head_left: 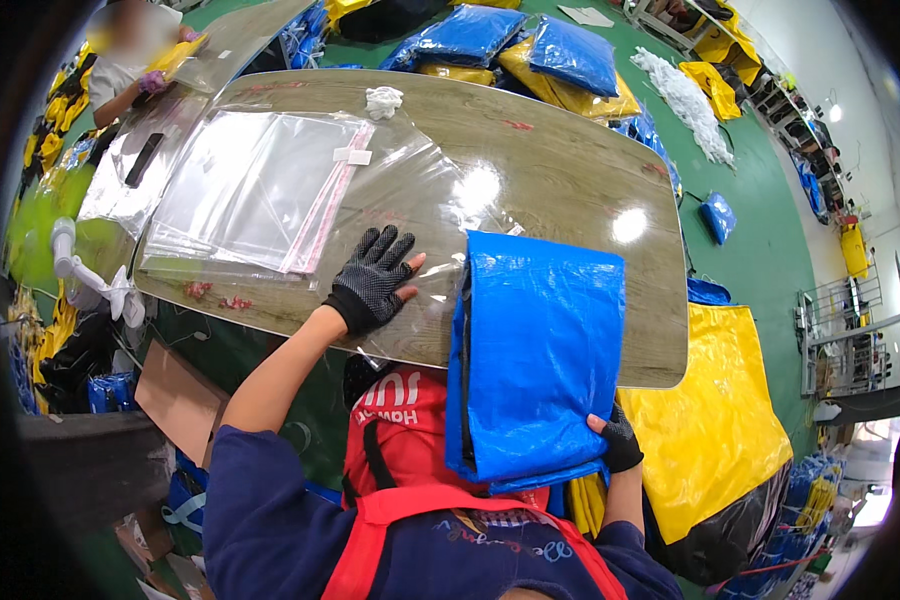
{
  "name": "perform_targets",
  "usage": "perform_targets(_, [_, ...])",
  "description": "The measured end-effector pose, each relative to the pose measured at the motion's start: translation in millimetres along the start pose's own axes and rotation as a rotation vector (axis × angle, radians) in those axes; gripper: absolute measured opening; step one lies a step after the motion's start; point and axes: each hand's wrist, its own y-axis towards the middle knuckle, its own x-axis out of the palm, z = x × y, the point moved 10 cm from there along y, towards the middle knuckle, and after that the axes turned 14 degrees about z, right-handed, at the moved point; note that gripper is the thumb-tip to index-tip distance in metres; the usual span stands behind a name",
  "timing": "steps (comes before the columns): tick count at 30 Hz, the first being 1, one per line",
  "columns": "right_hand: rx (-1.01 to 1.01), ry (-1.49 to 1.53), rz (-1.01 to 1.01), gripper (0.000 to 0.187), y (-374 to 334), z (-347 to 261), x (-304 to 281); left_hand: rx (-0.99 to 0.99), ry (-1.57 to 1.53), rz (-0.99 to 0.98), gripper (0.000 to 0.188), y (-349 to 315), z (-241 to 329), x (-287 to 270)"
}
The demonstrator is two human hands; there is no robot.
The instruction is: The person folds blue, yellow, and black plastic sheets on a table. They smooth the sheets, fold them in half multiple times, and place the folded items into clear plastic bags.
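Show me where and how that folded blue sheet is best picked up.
Probably at its lower right edge, coming from the right, thumb on top and fingers beneath. There the folded blue sheet overhangs the table, so fingers can likely slip under, and the right hand has its thumb on top there.

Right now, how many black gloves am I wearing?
2: one on your left hand, over the wood-grain table; one on your right hand, gripping the folded blue plastic sheet and partly hidden.
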Motion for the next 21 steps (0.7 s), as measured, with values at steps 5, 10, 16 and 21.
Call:
perform_targets(5, [0.017, -0.057, -0.049, 0.074, -11.2, -3.0, 13.8, 0.019, 0.031, -0.010, 0.044, 0.1, -6.3, 9.6])
perform_targets(10, [0.034, -0.147, -0.141, 0.072, -12.3, -1.6, 40.5, -0.227, -0.419, -0.003, 0.046, 5.6, -37.0, 8.6])
perform_targets(16, [-0.327, -0.505, -0.457, 0.061, -13.2, 5.1, 123.1, -0.037, -0.368, 0.021, 0.049, 12.4, 12.8, -49.7])
perform_targets(21, [-0.517, -0.633, -0.246, 0.042, 115.1, -94.3, 140.3, -0.045, -0.235, 0.039, 0.059, -2.7, 13.7, -62.4])
